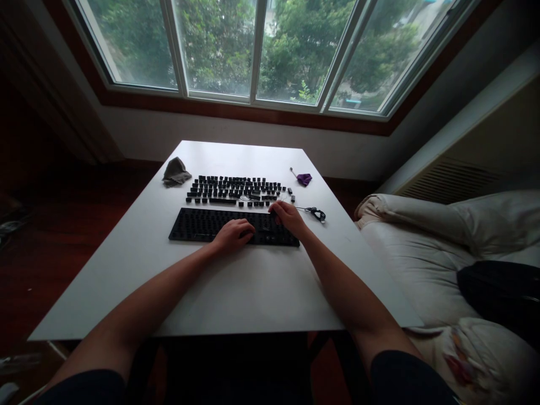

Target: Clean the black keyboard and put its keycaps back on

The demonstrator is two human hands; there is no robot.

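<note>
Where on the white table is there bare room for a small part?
The widest patch of table lies between the forearms, from the keyboard to the near edge. Others: left of the keyboard, and between the loose keycaps and far edge. Crowded: among those keycaps, under the left hand and right hand, and by the coiled cable.

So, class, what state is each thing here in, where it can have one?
Keyboard: lying flat
Keycaps: detached, in loose rows
Cable: bundled
Gray cloth: crumpled
Purple cloth: bunched
Window: apparently shut
Left hand: bent, resting on keyboard
Right hand: pinched, grip contents unclear
</note>
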